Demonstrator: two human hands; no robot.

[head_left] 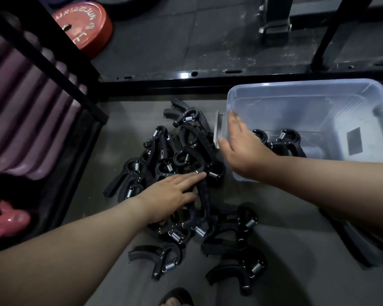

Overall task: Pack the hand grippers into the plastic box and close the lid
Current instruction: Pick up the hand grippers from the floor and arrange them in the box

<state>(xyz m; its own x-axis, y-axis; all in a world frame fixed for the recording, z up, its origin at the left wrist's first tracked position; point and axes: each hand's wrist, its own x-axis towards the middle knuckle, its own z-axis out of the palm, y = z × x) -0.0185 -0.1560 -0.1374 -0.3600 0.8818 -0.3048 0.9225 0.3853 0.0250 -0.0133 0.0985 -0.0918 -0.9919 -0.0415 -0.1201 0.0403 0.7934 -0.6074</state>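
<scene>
Our left hand (173,193) lies flat, fingers spread, on the hand grippers (177,164) heaped on the floor; right hand (241,142), empty, at the plastic box (296,93) wall. We should pinch one handle cleanly

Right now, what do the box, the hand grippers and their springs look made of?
Plastic box: translucent bluish plastic, smooth; the floor and contents show through its walls.
Hand grippers: matte black handles, likely moulded plastic or rubber; ridged grip edges, no shine.
Springs: bright metal, probably plated steel; coiled wire with silvery glints.
</scene>
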